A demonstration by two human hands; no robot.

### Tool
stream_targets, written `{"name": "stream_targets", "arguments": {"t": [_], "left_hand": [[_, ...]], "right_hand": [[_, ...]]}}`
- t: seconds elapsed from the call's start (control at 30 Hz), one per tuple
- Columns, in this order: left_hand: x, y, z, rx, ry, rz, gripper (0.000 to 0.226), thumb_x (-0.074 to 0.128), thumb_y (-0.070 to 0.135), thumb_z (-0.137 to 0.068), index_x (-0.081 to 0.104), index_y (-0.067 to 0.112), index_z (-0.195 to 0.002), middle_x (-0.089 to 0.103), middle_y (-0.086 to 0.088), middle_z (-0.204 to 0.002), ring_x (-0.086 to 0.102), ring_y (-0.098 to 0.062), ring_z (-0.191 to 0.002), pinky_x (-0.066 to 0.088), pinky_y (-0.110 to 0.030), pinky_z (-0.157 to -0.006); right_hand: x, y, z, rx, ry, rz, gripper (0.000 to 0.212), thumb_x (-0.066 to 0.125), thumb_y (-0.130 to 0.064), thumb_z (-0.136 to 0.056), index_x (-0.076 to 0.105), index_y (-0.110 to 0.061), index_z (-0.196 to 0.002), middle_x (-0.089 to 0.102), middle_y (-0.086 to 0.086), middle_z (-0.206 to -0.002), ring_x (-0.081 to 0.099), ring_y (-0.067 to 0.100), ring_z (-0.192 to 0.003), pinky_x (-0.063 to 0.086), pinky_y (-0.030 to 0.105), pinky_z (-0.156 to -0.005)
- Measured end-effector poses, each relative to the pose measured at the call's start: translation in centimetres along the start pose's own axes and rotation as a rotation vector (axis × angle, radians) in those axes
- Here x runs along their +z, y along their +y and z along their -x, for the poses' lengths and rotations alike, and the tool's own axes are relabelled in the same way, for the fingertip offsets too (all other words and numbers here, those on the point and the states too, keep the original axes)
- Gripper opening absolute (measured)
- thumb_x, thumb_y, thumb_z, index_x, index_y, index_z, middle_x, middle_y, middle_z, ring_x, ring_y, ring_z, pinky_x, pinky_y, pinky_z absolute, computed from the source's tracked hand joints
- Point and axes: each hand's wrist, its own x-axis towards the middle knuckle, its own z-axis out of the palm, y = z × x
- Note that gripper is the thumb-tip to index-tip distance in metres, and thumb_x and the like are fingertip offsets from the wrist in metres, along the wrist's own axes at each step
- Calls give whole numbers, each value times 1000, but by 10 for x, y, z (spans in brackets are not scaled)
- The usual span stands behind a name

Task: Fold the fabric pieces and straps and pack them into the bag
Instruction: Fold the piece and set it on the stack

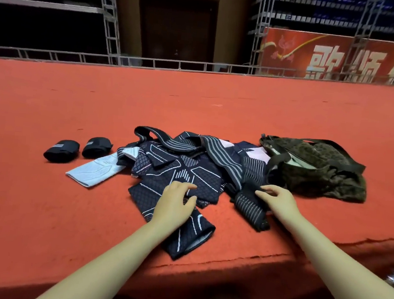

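Your left hand (174,202) rests flat, fingers loose, on the dark quilted white-lined fabric piece (176,178); your right hand (276,199) pinches a black striped strap (250,206). Tangled straps may drag neighbours off the red-carpeted stage edge (229,259) before reaching the olive patterned bag (315,169).

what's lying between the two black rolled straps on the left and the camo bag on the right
In the head view, a heap of dark patterned fabric pieces with grey-striped straps and one pale blue piece lies between them.
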Motion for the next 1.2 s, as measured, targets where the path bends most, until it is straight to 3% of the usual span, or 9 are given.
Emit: {"name": "stream_targets", "arguments": {"t": [0.1,0.23,0.37,0.5,0.8,0.9,0.97,1.1,1.2], "left_hand": [[15,31,-3,36,-29,204,28,54,17,-90,60,25,-116,53,6,-105,55,-7,-100,45,-23,-91],[24,59,-7,79,27,347,34,53,12,-92,57,26,-122,53,8,-108,51,3,-99,37,-1,-79],[8,83,-19,190,87,528,34,47,10,-96,52,23,-127,52,13,-121,46,12,-112,32,1,-87],[-11,106,-17,150,56,781,27,44,7,-98,58,26,-110,61,19,-108,54,18,-97,38,-2,-82],[-47,91,-4,-39,182,984,24,53,8,-94,68,20,-107,71,5,-107,65,-7,-102,50,-25,-90],[-60,71,3,-105,256,969,26,52,7,-94,69,20,-108,71,4,-108,65,-11,-105,50,-34,-95],[-69,54,8,-148,286,962,28,51,5,-93,70,22,-106,71,3,-108,65,-14,-105,49,-37,-97],[-93,32,17,-113,375,845,29,51,2,-93,67,22,-106,70,9,-101,64,2,-96,48,-14,-85],[-115,20,17,-53,444,680,26,53,5,-93,67,18,-110,68,9,-101,60,13,-89,45,-7,-81]], "right_hand": [[4,-7,18,-147,38,-87,7,67,-5,-84,67,-13,-85,67,1,-84,59,13,-81,42,6,-69],[-4,-31,38,-327,77,-187,15,65,-5,-86,68,-20,-89,69,-8,-90,59,-6,-83,42,9,-77],[-27,-68,50,-524,31,-194,22,64,-5,-87,70,-22,-100,69,-14,-101,60,-5,-99,42,9,-89],[-38,-100,49,-593,34,-263,22,63,-5,-88,68,-22,-101,67,-17,-101,60,-2,-101,42,11,-89],[6,-130,48,-532,96,-310,18,67,-13,-86,67,-21,-102,64,-3,-104,55,-5,-97,40,10,-88],[37,-133,57,-317,-60,-358,37,68,-46,-79,62,-27,-110,63,-5,-114,56,-1,-104,43,21,-94],[56,-132,68,-227,-144,-369,39,71,-46,-77,61,-26,-110,65,-11,-107,59,1,-100,46,22,-89],[81,-132,82,-224,-157,-402,4,71,-18,-83,69,-14,-84,65,-12,-71,58,4,-66,45,20,-65],[88,-143,83,-178,-223,-457,14,67,-16,-86,64,-6,-76,54,-5,-61,45,5,-54,40,16,-51]]}}
